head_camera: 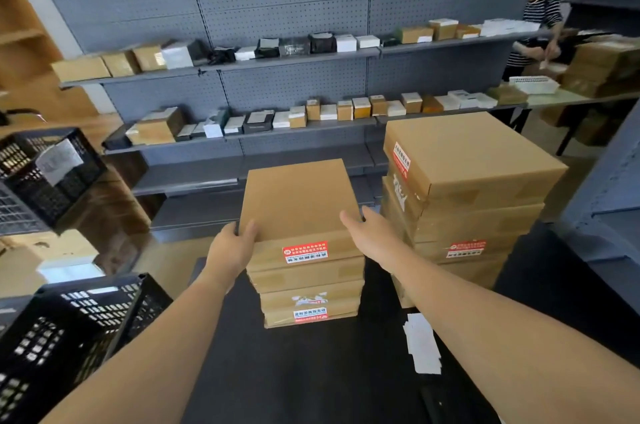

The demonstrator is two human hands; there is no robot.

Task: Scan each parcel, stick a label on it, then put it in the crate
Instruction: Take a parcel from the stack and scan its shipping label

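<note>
1. Left hand (230,247) is gripping the near left corner of the top parcel (298,202), fingers curled over its edge.
2. The right hand (372,235) is reaching to the near right corner with fingers stretched almost straight along the side. It looks to be touching the cardboard, not yet closing round it.
3. The parcel is lying flat on top of a stack of similar parcels, straight ahead and between both hands. Its longer side is running away from the person, and the stack is standing on the dark table (311,371).
4. Both hands seem to be getting ready for a lift off the stack.
5. The crate (69,330) is sitting low to the left, so the left arm is nearer for the final drop.
6. White label sheets (420,344) are lying beside the right forearm, nearer that hand.
7. No scanner is showing clearly.
</note>
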